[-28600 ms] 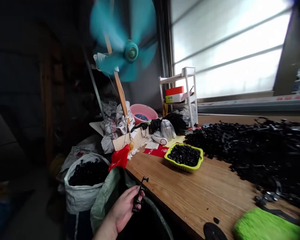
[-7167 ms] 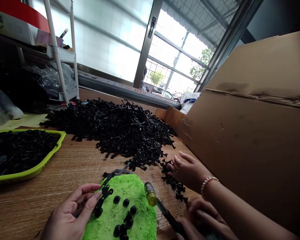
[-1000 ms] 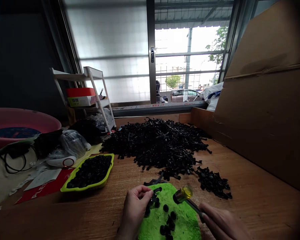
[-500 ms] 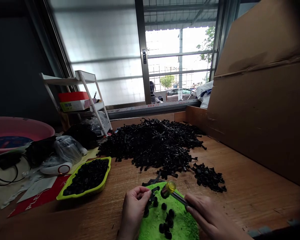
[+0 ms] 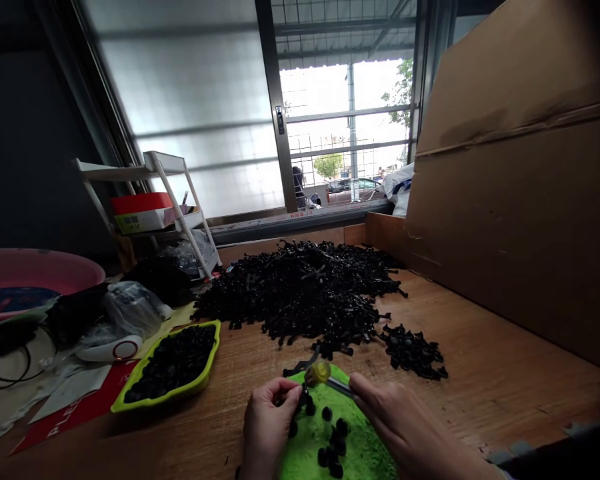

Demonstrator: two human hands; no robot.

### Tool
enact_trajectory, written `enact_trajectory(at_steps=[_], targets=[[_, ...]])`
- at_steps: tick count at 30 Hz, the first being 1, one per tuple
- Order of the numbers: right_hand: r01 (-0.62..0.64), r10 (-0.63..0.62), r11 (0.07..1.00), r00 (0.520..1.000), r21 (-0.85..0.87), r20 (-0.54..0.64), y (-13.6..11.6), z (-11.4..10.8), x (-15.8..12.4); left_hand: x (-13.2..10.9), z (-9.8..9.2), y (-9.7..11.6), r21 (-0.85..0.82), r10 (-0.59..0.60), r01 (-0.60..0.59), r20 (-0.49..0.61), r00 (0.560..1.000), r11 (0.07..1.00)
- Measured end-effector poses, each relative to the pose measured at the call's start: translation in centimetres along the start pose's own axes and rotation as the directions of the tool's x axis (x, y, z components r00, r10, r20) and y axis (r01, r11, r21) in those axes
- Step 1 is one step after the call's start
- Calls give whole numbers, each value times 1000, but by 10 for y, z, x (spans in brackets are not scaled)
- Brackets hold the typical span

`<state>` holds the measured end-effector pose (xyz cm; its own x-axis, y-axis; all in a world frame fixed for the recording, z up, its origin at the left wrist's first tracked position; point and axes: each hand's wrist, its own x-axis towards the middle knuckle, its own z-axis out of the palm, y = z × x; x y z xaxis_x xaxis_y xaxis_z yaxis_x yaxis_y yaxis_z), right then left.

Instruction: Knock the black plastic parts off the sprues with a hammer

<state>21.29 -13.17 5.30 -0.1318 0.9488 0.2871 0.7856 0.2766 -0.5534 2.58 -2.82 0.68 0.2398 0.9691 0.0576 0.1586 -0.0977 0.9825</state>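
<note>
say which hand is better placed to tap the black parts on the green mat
Right hand, probably: it holds a yellow-headed hammer, head just over the black plastic part, which the left hand grips on the green mat.

left hand (image 5: pixel 269 427) curled low; right hand (image 5: pixel 405 427) angled inward, closed

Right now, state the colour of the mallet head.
The mallet head is yellow and looks translucent; it shows best in the head view.

Dim rm, bright window (image 5: pixel 190 113) backlight, warped edges
</note>
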Motion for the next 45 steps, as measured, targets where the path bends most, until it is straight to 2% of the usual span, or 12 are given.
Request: enact_trajectory(at_steps=[3, 6, 10, 15, 22, 30, 33, 36, 41, 45], targets=[[7, -8, 1000, 1000, -18, -18, -1, 3, 0, -2, -1, 4, 50, 38, -37, -8, 999, 998], [13, -11, 994, 1000, -104, 19, -1, 7, -1, -3, -1, 6, 103, 67, -64, -26, 997, 993], [37, -36, 995, 999, -93, 17, -2, 7, -2, -5, -1, 6, 149, 100, -91, -55, 993, 985], [4, -4, 981, 1000, -194, 4, 0, 9, -2, -5, -1, 8, 166, 81, -72, -48, 996, 983], [-24, 21, 979, 1000, -202, -15, 1, 12, -3, -3, -1, 8, 208, 85, -75, -38, 996, 975], [-65, 64, 988, 998, -142, -13, 8, 14, 0, -4, 0, 9, 274, 104, -86, -52, 993, 958], [-85, 84, 996, 996, -40, -27, 21, 12, -9, -4, 0, 7, 223, 133, -113, -77, 988, 968], [-125, 128, 990, 991, 61, -48, 36, 2, -27, -4, -9, 4, 131, 137, -123, -106, 985, 984], [-174, 200, 957, 975, 232, -94, 49, -19, -56, -9, -30, 17, 117, 103, -103, 6, 995, 988], [-201, 254, 932, 956, 303, -148, 57, -18, -67, -13, -23, 31, 221, 82, -99, 86, 993, 970]])
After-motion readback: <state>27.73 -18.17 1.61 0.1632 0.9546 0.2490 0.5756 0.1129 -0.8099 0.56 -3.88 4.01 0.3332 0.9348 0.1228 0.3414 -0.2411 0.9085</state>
